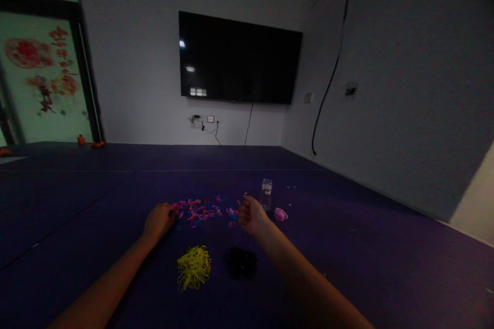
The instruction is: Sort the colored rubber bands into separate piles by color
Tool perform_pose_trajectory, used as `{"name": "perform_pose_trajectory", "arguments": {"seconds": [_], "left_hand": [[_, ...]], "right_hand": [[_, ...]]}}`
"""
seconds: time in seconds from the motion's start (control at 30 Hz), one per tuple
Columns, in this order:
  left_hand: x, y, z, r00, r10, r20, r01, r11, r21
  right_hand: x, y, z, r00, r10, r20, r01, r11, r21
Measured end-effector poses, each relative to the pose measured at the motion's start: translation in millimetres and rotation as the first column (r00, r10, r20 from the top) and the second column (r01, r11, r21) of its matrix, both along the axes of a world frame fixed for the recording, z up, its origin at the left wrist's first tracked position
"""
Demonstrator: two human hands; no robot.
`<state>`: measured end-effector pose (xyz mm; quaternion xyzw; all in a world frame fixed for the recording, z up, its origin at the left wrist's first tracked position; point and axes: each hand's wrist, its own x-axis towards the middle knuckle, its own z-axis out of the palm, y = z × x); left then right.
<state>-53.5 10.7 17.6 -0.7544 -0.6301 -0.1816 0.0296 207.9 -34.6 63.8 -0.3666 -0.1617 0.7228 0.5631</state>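
Note:
A loose pile of small pink, red and blue rubber bands (196, 212) lies spread between my hands. At its left edge is my left hand (157, 222), fingers curled down, with a dark spot by the fingertips that I cannot make out. My right hand (251, 217) is closed at the pile's right side, palm partly turned up; whatever it may hold is hidden. Just beyond it stands a clear bottle (266, 195) without a lid, and a pink cap (280, 214) rests to its right. Closer to me sit a heap of yellow rubber bands (194, 268) and a black heap (241, 263), probably bands too.
Everything lies on a dark purple-blue floor or mat (116, 185) with visible seams. A few tiny white bits (290, 204) are scattered right of the bottle. A television (239, 59) hangs on the far wall, and a black cable (328, 87) dangles at the right.

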Motion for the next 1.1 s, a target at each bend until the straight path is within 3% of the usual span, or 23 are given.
{"name": "perform_pose_trajectory", "arguments": {"seconds": [0.37,0.7,1.1], "left_hand": [[-5.0,4.8,-5.3,0.978,-0.023,0.207,0.021,1.000,0.015],[-6.0,12.2,-8.9,0.928,-0.082,0.365,0.056,0.995,0.082],[9.4,8.7,-2.9,0.767,-0.214,0.605,0.107,0.972,0.209]], "right_hand": [[-2.7,3.0,-5.6,1.000,0.005,-0.016,-0.005,1.000,-0.002],[-4.8,11.9,-23.1,0.993,0.116,0.015,-0.117,0.993,0.020],[-8.0,15.3,-26.9,0.990,0.139,-0.008,-0.139,0.990,-0.034]]}}
